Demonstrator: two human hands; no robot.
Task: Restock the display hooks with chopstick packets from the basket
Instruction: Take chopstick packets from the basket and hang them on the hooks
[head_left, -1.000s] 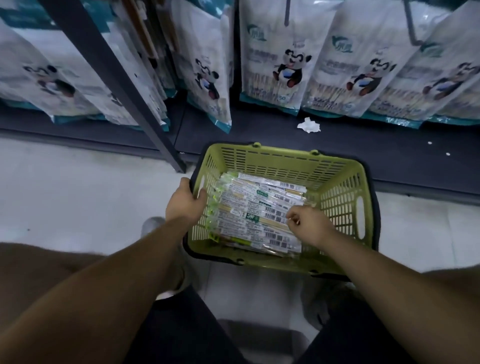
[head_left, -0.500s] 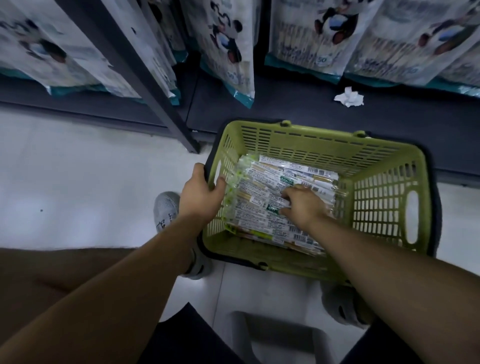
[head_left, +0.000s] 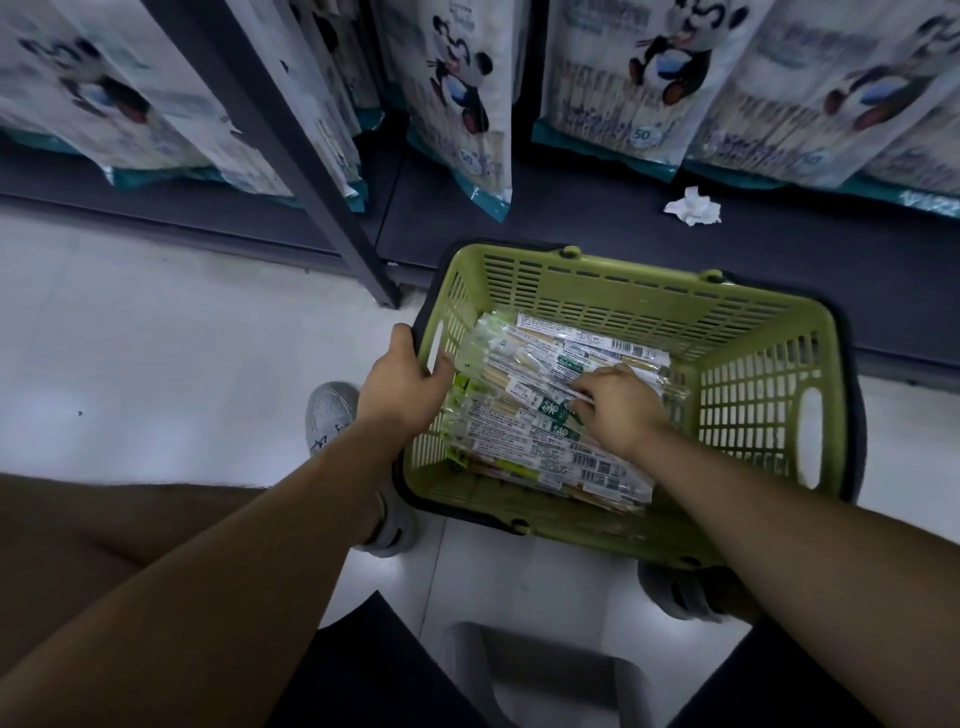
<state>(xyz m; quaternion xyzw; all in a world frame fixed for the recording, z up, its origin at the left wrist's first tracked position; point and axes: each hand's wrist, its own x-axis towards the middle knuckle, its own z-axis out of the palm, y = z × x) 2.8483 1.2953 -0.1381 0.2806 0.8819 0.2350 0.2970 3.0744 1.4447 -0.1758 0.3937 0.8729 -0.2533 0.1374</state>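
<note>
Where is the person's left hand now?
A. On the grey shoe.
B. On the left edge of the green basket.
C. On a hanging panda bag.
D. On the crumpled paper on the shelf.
B: the left hand grips the left edge of the basket, thumb outside, while the right hand curls its fingers on the packets inside.

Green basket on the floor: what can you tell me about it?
The green basket looks like moulded plastic, with slotted, gridded walls and an oval hand slot at each end. It sits upright on the pale floor by the dark shelf base, a dark band round its outside. A pile of chopstick packets fills its left part. The left hand grips its left rim; the right hand curls into the packets.
</note>
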